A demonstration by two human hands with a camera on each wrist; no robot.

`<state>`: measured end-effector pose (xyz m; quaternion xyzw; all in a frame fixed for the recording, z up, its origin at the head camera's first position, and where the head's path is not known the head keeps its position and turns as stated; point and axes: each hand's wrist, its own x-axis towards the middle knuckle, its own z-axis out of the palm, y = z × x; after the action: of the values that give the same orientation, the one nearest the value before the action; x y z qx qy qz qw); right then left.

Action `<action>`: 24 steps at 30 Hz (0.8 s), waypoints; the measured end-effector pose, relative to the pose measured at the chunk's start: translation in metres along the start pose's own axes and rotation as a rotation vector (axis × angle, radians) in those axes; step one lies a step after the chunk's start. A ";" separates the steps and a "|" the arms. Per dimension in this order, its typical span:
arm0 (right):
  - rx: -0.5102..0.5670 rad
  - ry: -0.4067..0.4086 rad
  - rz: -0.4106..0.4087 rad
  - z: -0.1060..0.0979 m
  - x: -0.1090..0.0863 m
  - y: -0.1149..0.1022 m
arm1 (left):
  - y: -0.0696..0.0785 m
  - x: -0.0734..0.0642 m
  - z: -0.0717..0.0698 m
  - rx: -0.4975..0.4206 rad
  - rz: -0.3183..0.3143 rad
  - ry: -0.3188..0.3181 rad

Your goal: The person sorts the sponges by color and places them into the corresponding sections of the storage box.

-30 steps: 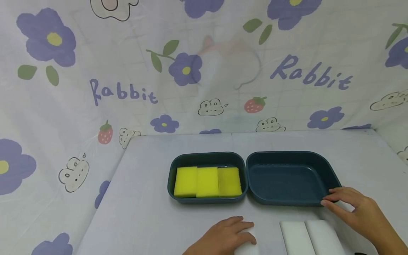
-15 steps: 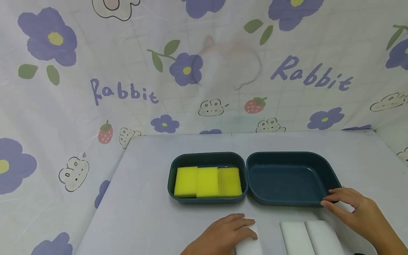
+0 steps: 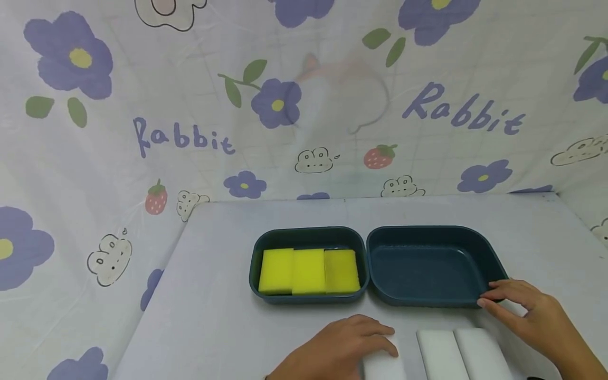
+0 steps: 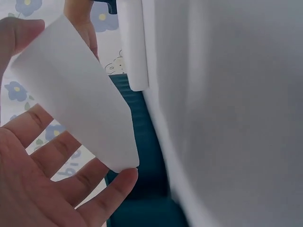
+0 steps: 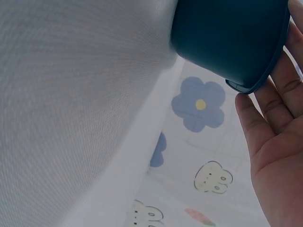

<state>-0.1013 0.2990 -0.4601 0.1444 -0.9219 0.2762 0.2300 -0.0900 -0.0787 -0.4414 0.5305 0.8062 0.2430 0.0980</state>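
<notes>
One slim white foam-looking block (image 3: 385, 367) in the left hand (image 3: 342, 345), its far end short of a dark teal rectangular container (image 3: 427, 272)

The block sits at the lower edge of the head view, its near end cut off, gripped between the left hand's thumb and fingers. Its long axis runs away from the person, and the container lies beyond its far end and to the right, across a strip of white cloth-covered counter (image 3: 218, 295). Any forward move would seem to turn on that offset, with the raised near wall as the edge to get over. In the left wrist view the block slants across the fingers and appears lifted, though the gap beneath it cannot be judged.

The right hand (image 3: 537, 306) pinches the container at its near right corner, fingertips over the rim and thumb outside, probably steadying it. The left hand is the one at the block; the right is well apart from it.

Room sideways is tighter. Two matching white blocks (image 3: 442, 351) lie side by side, just right of the held one, where a low sweep could brush them. A smaller dark teal container (image 3: 306, 299) stands close against the first one's left side, holding three yellow sponge blocks (image 3: 309, 272) in a row. Forward and right, the rounded rim offers the widest opening.
</notes>
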 end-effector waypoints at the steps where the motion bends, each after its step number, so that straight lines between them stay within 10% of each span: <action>1: 0.004 0.005 -0.007 0.000 0.000 0.000 | 0.000 0.002 -0.002 0.006 -0.004 -0.006; 12: 0.003 -0.003 0.004 0.002 -0.001 0.000 | 0.004 0.017 -0.011 0.153 0.023 0.135; 24: -0.017 -0.033 0.042 0.002 0.000 -0.001 | -0.003 0.034 -0.026 0.127 -0.028 0.132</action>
<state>-0.1017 0.2975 -0.4609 0.1279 -0.9307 0.2708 0.2101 -0.1171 -0.0563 -0.4174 0.5073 0.8319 0.2244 0.0143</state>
